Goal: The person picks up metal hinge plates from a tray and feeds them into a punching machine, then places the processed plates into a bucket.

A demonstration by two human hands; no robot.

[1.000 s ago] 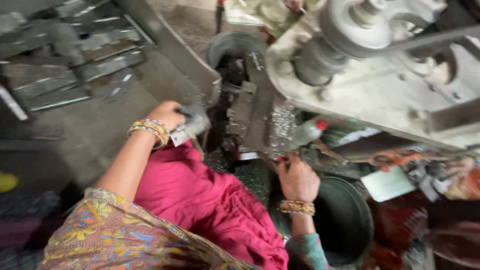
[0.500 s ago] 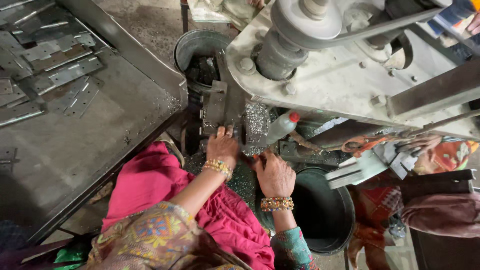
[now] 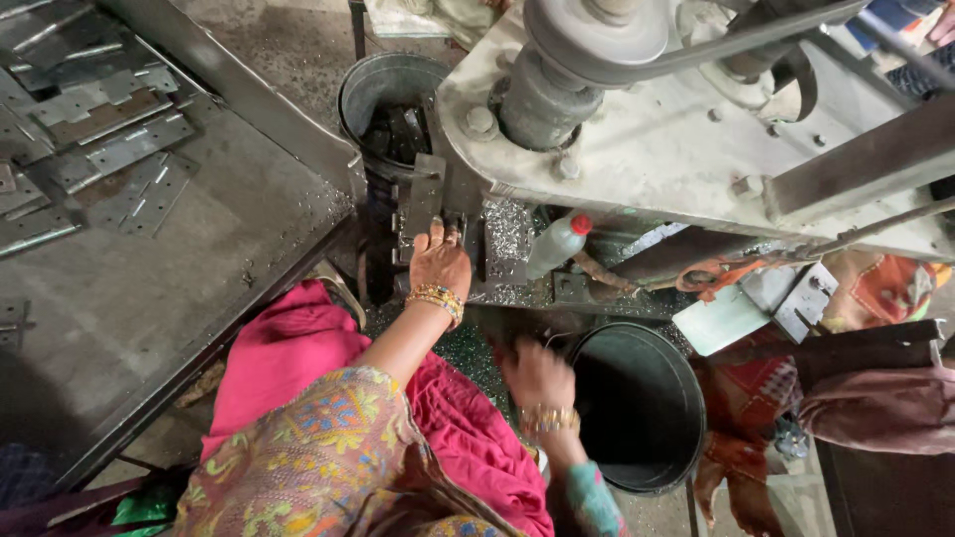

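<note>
Room: left hand [image 3: 439, 265] is working in a tight slot, the press body [image 3: 676, 149] overhanging it from the right and the grey bucket [image 3: 390, 82] crowding it from behind.
Table edge: steel worktable [image 3: 149, 298] is running its raised rim diagonally just left of the arm, leaving only a narrow lane beside the pink cloth [image 3: 298, 348].
Left hand: it is lying flat, fingers stretched forward and close together, pressing on the flat metal plate [image 3: 422, 204] at the machine bed; nothing is gripped.
Plate: it is sitting upright-long on the bed, dull grey, rectangular, small holes showing near its edge, its far end reaching towards the bucket.
Right hand [image 3: 537, 373]: it is blurring in mid-air beside the black bin [image 3: 637, 408], just off the rim; I cannot tell whether it is closed or what it is carrying.
Bed: shiny metal chips [image 3: 507, 234] are covering the surface just right of the plate, with a plastic bottle [image 3: 557, 244], red-capped, leaning beside them.
Far left: cut metal pieces [image 3: 90, 149] are lying scattered, well apart from both hands.
</note>
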